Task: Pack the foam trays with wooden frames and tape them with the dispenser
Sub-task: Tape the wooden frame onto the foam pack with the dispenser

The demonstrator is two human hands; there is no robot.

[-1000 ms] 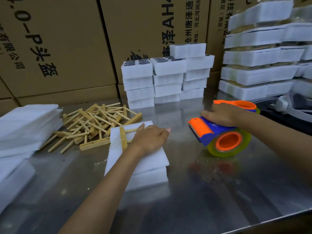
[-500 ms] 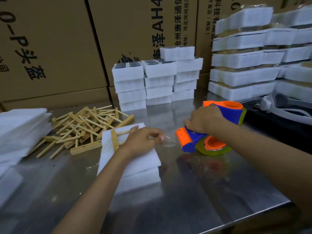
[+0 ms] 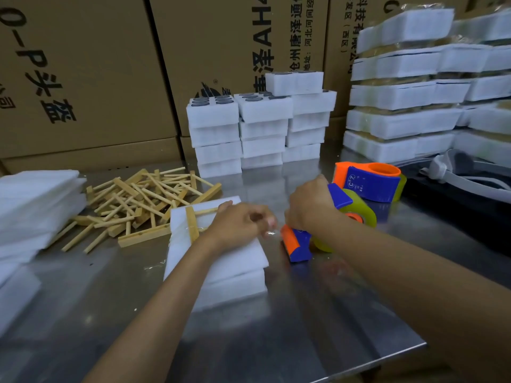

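On inspection, the foam stack (image 3: pixel 221 261) lay on the steel counter (image 3: pixel 318 313) directly before the person, with a wooden frame (image 3: pixel 192 226) resting across its top at the far left end. The left hand (image 3: pixel 240 226) rested on the stack's upper face, fingers curled, thumb and forefinger pinching what appeared to be the free end of clear tape (image 3: pixel 269 233) at the stack's right edge; the tape itself was faint and hard to trace. This placement served, in my judgement, both to weigh the stack down and to anchor the tape end before the pull. The right hand (image 3: pixel 309 205) gripped the dispenser (image 3: pixel 318 233) from above, fingers curled round its blue body, the orange nose tilted down towards the counter just beside the stack and the roll trailing behind. The angle suggested the tape was being drawn out for a wrap not yet begun. A second dispenser (image 3: pixel 370 183) stood idle farther back. Loose frames (image 3: pixel 143 200) lay heaped on the left, near the stack, within reach of the left hand. Foam sheets (image 3: pixel 36 205) were piled at the far left. Unpacked trays (image 3: pixel 260 128) stood in columns at the rear, and wrapped bundles (image 3: pixel 414 100) were stacked at the right against cartons (image 3: pixel 83 78).
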